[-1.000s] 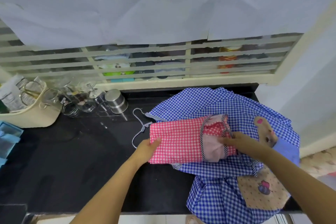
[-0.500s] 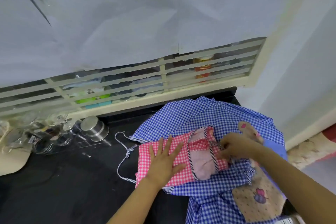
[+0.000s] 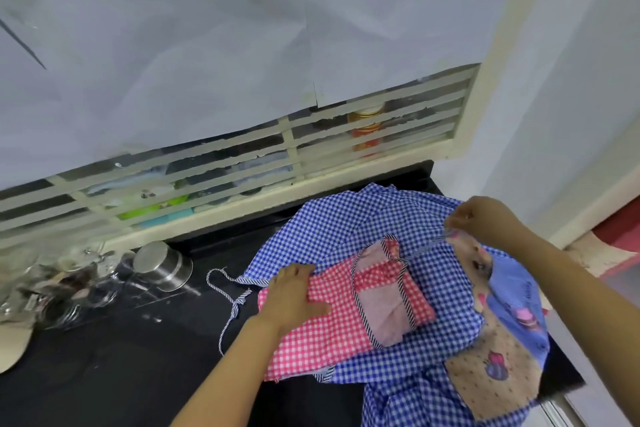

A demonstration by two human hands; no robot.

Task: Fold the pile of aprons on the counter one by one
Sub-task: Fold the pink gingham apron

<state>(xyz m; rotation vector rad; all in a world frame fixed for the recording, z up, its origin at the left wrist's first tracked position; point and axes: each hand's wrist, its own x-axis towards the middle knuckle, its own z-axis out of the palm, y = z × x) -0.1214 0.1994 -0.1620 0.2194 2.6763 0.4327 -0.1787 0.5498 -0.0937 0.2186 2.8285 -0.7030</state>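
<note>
A home kitchen. The black stone bench (image 3: 104,374) carries a steel pot (image 3: 162,265) just left of the left grip (image 3: 294,296), with glass jars (image 3: 69,284) farther left. Beyond that grip, a cream slatted window (image 3: 291,146) shows a yellow-lidded jar (image 3: 367,128) and green and blue tubs (image 3: 152,211) behind it.

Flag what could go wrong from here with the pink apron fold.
1. The right hand pinches a striped tie that runs taut from the pink apron; a harder pull could open the fold, which only the left hand presses flat.
2. The blue apron underneath hangs over the counter edge and may slide, taking the fold along.
</note>
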